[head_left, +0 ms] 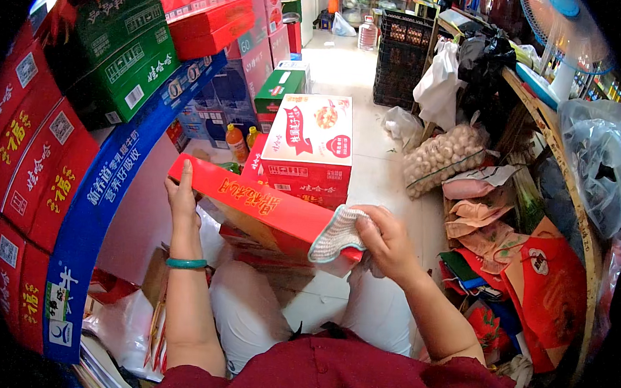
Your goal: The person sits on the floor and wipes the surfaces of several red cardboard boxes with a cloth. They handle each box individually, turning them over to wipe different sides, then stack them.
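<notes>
A long flat red carton (pixel 260 205) is held level above the lap, in front of the stacked red-and-cream box (pixel 310 148). Its far end is steadied by the left hand (pixel 182 200), fingers laid open along the end edge rather than clenched. Near its other end, a whitish knitted cloth (pixel 336 235) is pinched in the right hand (pixel 386 241) and pressed against the carton's glossy top. The carton is judged light and stiff, though its thin card would dent under hard pressure, and its slick printed face may slip. It is best taken at the two short ends or along the firm edges; the cloth is soft and limp.
</notes>
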{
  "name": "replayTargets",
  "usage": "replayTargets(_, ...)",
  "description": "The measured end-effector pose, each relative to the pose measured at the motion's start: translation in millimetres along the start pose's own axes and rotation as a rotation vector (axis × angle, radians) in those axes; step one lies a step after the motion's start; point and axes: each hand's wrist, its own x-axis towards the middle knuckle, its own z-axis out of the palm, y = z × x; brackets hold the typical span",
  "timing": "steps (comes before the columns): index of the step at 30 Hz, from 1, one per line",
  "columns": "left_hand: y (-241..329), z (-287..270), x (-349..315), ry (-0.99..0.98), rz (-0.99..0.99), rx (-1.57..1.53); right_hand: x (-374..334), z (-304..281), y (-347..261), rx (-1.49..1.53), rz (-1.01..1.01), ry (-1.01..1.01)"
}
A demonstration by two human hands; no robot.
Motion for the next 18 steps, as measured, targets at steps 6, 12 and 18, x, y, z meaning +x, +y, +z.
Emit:
replayTargets(6,19,6,-21,0.091,-0.027,0.059,0,-5,9,1.021,0.462,0.199)
replayTargets(12,16,-2,-25,0.031,0.0,0.029,23,8,39,1.321,0.508,0.166)
replayTargets(18,21,-5,-39,0.03,0.023,0.044,67,25,24,1.38,0.522,0.031)
